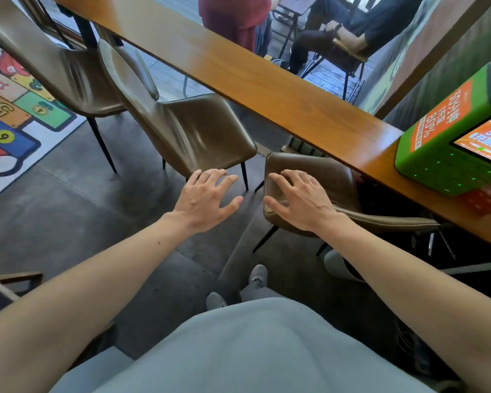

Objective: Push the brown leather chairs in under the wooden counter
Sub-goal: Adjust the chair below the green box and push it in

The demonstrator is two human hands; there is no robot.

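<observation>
Three brown leather chairs stand along the wooden counter (267, 78). The nearest chair (332, 180) sits with its seat under the counter edge and its backrest toward me. My right hand (298, 199) is spread open over the top of that backrest, fingers straight. My left hand (207, 198) hovers open with spread fingers in the gap just left of it, near the front corner of the middle chair (199, 131). The middle chair stands out from the counter, turned at an angle. A third chair (68, 69) stands further left, also out from the counter.
A green kiosk box with a lit screen (451, 148) sits on the counter at right. A colourful hopscotch floor mat (20, 114) lies at left. Beyond the counter glass, two people (352, 26) are outside. My feet (255, 276) stand on grey floor.
</observation>
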